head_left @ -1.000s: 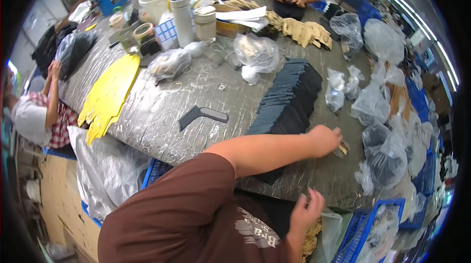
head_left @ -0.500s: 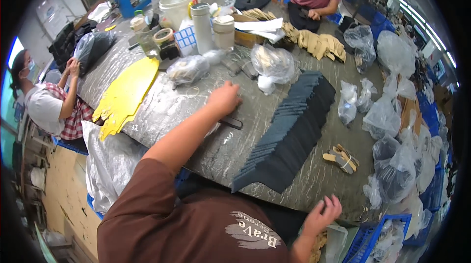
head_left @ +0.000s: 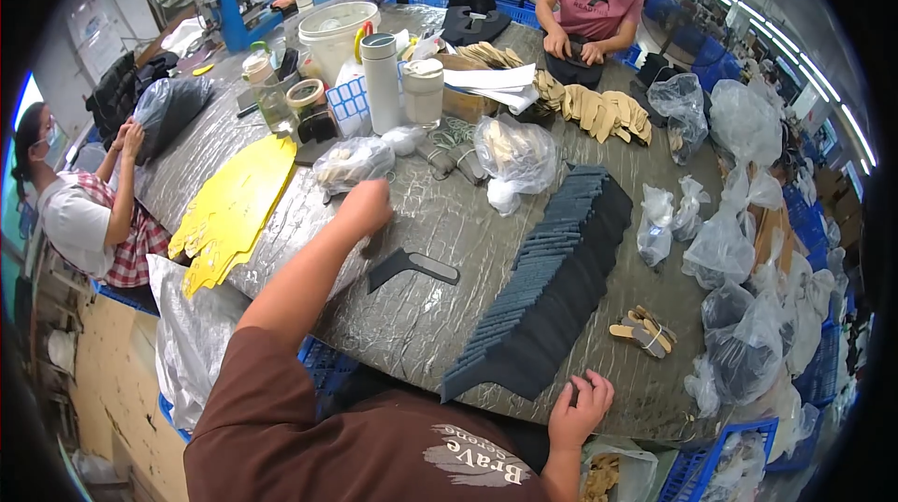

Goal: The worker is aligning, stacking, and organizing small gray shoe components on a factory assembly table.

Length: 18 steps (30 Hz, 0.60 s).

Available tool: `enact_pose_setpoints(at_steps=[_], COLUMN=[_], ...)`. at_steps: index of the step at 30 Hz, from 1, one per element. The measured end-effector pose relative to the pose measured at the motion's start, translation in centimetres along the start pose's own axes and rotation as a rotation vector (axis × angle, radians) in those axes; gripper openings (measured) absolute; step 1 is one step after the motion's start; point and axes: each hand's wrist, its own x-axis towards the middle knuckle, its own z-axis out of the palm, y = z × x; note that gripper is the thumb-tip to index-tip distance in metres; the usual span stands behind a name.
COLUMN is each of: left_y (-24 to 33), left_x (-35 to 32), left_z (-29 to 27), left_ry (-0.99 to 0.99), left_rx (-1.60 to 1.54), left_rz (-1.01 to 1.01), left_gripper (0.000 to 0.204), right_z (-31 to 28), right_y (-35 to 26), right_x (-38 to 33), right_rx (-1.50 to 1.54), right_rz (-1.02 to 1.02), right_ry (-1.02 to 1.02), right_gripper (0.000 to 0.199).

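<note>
Right hand (head_left: 578, 406) rests at the near edge of the worktop (head_left: 412, 315), fingers loosely spread and empty, just beside the near end of a long fanned row of dark grey cut pieces (head_left: 552, 268). Left hand (head_left: 363, 204) reaches farther out, blurred, so its grip cannot be told; it hangs above a single dark shaped piece (head_left: 410, 265). Beyond it lies a clear bag of parts (head_left: 354, 161).
</note>
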Motion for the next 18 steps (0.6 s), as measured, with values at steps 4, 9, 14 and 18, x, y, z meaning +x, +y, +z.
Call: enact_pose_setpoints(at_steps=[4, 9, 14, 18], left_y=[4.2, 7.2, 8.4, 5.0], left_x=[7.8, 10.7, -4.4, -10.0], left_z=[-2.9, -5.4, -4.6, -0.8], left_ry=[0.112, 0.174, -0.356, -0.226], left_rx=[-0.130, -0.194, 0.102, -0.074], left_rz=[0.059, 0.219, 0.352, 0.199], left_gripper=[0.014, 0.021, 0.025, 0.027], right_z=[0.2, -0.2, -0.9, -1.1], right_y=[0.1, -0.2, -0.3, -3.7], right_x=[-0.3, -0.4, -1.1, 0.8], right_rx=[-0.014, 0.021, 0.064, -0.044], right_rz=[0.030, -0.010, 0.035, -0.140], right_ry=[0.012, 0.062, -0.002, -0.295], right_gripper=[0.019, 0.015, 0.032, 0.066])
